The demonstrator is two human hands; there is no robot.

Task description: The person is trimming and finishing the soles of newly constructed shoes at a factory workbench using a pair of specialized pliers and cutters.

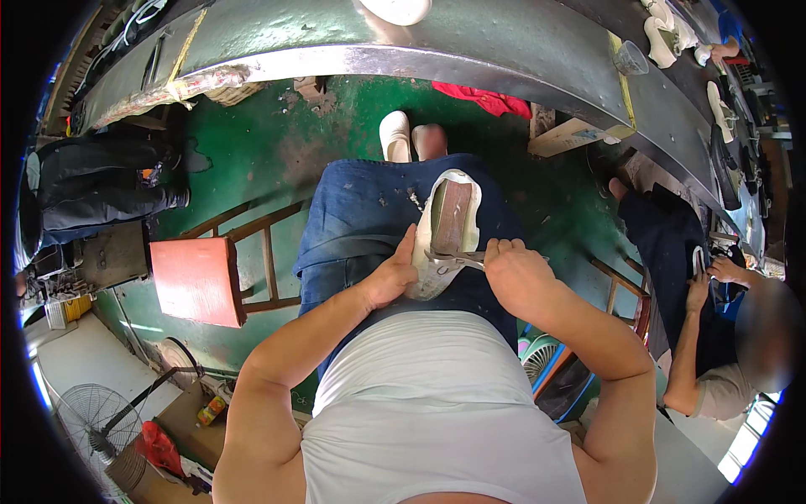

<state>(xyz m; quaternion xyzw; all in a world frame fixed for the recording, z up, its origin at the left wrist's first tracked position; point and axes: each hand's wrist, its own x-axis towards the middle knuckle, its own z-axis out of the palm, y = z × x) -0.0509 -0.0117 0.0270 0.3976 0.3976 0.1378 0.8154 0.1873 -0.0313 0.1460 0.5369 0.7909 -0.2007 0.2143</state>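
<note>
Pincers (pixel 466 257) sat clenched in the right hand (pixel 518 273), tips at the white shoe (pixel 449 220) over the denim-covered lap (pixel 344 218), bite unclear. Left hand (pixel 393 275) gripped the shoe's side. If that hold loosened, imo, the tips could've slipped and scuffed it or nicked skin.

Shows cream on the central shoe (pixel 428 231), pale-flecked blue on the lap garment (pixel 344 210) beneath, plain white on the top (pixel 420 370) at six o'clock, salmon on the stool (pixel 196 281) at nine, patchy green on the floor (pixel 353 122) at eleven
</note>
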